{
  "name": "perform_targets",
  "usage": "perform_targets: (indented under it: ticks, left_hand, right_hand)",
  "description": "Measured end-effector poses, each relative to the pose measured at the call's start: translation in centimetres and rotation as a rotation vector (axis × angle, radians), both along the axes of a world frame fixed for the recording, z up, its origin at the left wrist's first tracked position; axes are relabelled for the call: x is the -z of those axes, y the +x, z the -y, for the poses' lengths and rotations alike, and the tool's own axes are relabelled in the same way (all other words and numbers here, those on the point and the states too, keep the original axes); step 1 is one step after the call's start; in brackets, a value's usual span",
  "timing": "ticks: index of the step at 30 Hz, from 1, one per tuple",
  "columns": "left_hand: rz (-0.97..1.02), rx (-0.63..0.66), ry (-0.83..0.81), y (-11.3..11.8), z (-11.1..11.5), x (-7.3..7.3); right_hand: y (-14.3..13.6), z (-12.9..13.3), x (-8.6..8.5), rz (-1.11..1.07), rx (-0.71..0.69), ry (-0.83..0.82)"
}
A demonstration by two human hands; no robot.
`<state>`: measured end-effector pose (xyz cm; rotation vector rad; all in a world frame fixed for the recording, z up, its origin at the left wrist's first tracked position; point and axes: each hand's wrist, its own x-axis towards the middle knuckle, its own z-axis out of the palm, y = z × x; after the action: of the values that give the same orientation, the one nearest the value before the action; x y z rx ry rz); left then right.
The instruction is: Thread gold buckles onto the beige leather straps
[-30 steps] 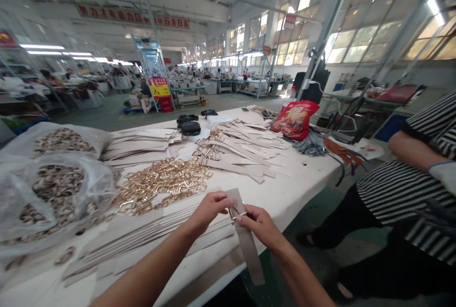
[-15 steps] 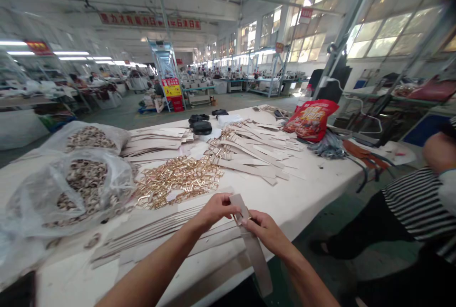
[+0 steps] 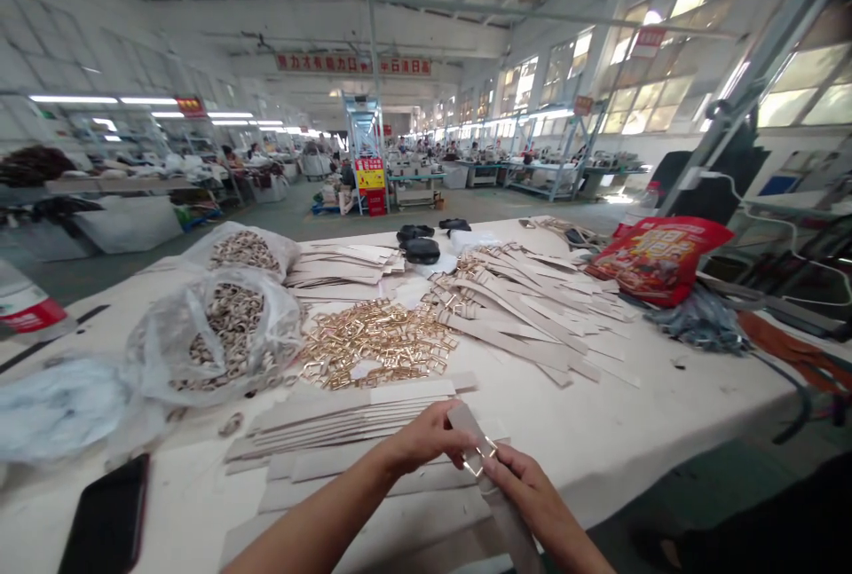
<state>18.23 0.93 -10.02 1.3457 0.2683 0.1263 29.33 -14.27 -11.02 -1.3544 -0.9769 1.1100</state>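
My left hand (image 3: 426,439) pinches the upper end of a beige leather strap (image 3: 466,426) near the table's front edge. My right hand (image 3: 532,499) grips the same strap lower down, fingertips at a small gold buckle (image 3: 480,456) sitting on it. The strap's tail hangs down past the edge under my right hand. Just beyond my hands lies a row of flat beige straps (image 3: 346,419). Behind that is a heap of loose gold buckles (image 3: 376,343).
The white table (image 3: 639,432) also holds a pile of buckled straps (image 3: 525,308), two clear bags of metal rings (image 3: 226,334), a red snack bag (image 3: 658,256), black pouches (image 3: 421,247), a black phone (image 3: 110,521) at front left and a bottle (image 3: 27,308).
The view has swung left, so the person in the striped top has left the frame and the phone and bottle came in. My hands stay together on the strap and buckle.
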Motion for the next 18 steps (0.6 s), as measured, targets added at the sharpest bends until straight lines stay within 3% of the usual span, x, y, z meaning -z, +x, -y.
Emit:
perform_targets:
  ticks: [4, 7, 10, 12, 15, 18]
  left_hand:
    - [-0.008, -0.267, 0.127, 0.5, 0.8, 0.5]
    - [0.026, -0.487, 0.348, 0.9, 1.6, 1.1]
    - [0.079, -0.61, 0.467, 0.9, 1.7, 1.2]
    - [0.101, -0.613, 0.363, 0.8, 1.3, 0.9]
    - [0.095, -0.501, 0.101, 0.4, 0.2, 0.3]
    - [0.085, -0.416, 0.043, 0.0, -0.5, -0.2]
  right_hand:
    - [0.3, -1.0, 0.7, 0.145, 0.11, 0.019]
    - [0.2, -2.1, 1.4, 0.195, 0.283, 0.033]
    - [-0.3, -3.4, 1.6, 0.182, 0.397, 0.084]
    - [-0.8, -4.1, 1.4, 0.184, 0.427, 0.105]
    - [-1.4, -4.6, 0.6, 0.182, 0.448, 0.108]
    - [-1.9, -4.6, 0.1, 0.162, 0.438, 0.112]
